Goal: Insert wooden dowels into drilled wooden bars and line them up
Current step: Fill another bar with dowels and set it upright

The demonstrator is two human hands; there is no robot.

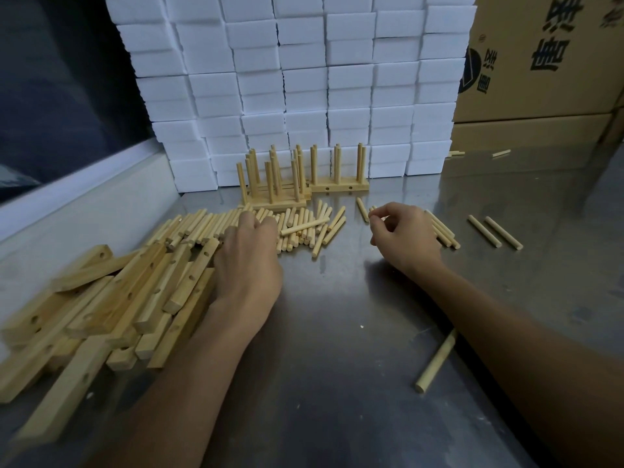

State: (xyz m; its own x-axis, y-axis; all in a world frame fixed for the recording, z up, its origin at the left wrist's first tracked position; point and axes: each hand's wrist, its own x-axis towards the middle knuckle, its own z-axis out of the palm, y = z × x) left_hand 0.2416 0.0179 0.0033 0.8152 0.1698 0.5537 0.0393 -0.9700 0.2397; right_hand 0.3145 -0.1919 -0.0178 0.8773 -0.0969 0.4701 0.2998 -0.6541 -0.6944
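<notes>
Left hand (248,261) sits palm-down at the edge of the dowel pile (297,224), fingers curled into the dowels; can't tell whether it actually holds one. Right hand (405,236) has fingers curled, thumb and forefinger pinching the end of a dowel (372,209), with more dowels (442,231) under its far side.

Drilled bars (111,298) heaped at 9 o'clock on the steel table (337,332), holes visible. Finished bars with upright dowels (273,184) stand at 12 o'clock, one more (339,187) just beside at 1 o'clock, against the white foam blocks (304,79). Two loose dowels (494,232) at 2 o'clock, one single dowel (435,361) at 5 o'clock near the right forearm.

Cardboard box (540,62) at 2 o'clock far: black Chinese print plus a round logo, characters rotated and cropped, not readable.
</notes>
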